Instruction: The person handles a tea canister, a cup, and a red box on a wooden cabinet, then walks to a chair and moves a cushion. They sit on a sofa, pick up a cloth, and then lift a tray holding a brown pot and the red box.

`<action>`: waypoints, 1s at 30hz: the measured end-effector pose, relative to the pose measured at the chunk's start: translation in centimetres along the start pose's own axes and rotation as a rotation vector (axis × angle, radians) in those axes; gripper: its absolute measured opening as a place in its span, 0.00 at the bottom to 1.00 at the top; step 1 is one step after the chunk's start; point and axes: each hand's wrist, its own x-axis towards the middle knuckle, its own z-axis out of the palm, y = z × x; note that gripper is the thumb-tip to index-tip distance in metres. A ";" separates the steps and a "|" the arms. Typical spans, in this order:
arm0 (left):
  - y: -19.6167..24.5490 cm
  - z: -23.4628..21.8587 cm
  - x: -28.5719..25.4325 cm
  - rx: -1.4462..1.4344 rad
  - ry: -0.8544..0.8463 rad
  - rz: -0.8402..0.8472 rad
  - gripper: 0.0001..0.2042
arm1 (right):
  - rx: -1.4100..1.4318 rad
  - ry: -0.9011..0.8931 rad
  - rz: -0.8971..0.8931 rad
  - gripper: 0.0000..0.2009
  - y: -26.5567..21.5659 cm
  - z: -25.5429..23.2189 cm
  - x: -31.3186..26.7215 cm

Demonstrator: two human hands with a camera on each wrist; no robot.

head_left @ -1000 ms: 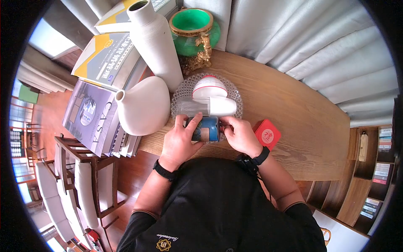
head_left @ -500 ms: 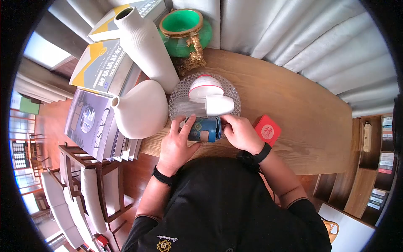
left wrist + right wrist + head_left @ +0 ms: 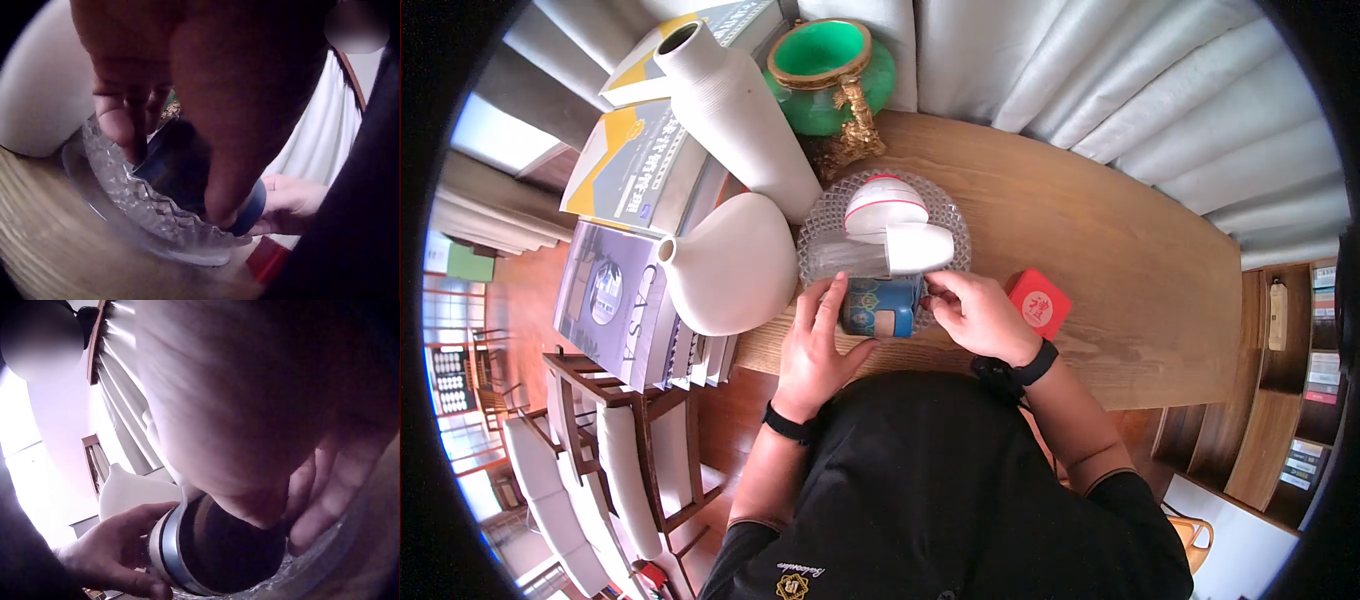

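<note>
A blue patterned tin with a beige patch lies on its side over the front of a cut-glass plate. My left hand holds its left end, thumb below and fingers above. At the other end, my right hand pinches the tin with curled fingers. The right wrist view shows that end as a dark round face inside a light blue band, with the right thumb against it. Just beyond the tin, a white cup, a clear glass and a red-rimmed white bowl lie on the plate.
A red box sits right of my right hand. On the left stand a round white vase, a tall white vase and stacked books. Behind them is a green-and-gold pot. Curtains hang along the table's far edge.
My left fingers have slid toward the tin's left end, uncovering more of its pattern. The right hand stays at the other end. The head view has shifted slightly.
</note>
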 end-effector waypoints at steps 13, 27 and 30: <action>-0.8 -0.1 -1.6 -0.077 -0.009 -0.077 0.45 | -0.013 0.093 -0.024 0.19 -0.8 -0.8 -0.8; -1.4 0.5 -2.6 -0.111 -0.004 -0.077 0.44 | -0.145 0.163 -0.009 0.17 -1.2 -1.6 -2.4; -1.3 0.5 -2.5 -0.118 0.000 -0.070 0.44 | -0.199 0.223 -0.044 0.20 -2.0 -3.5 -3.5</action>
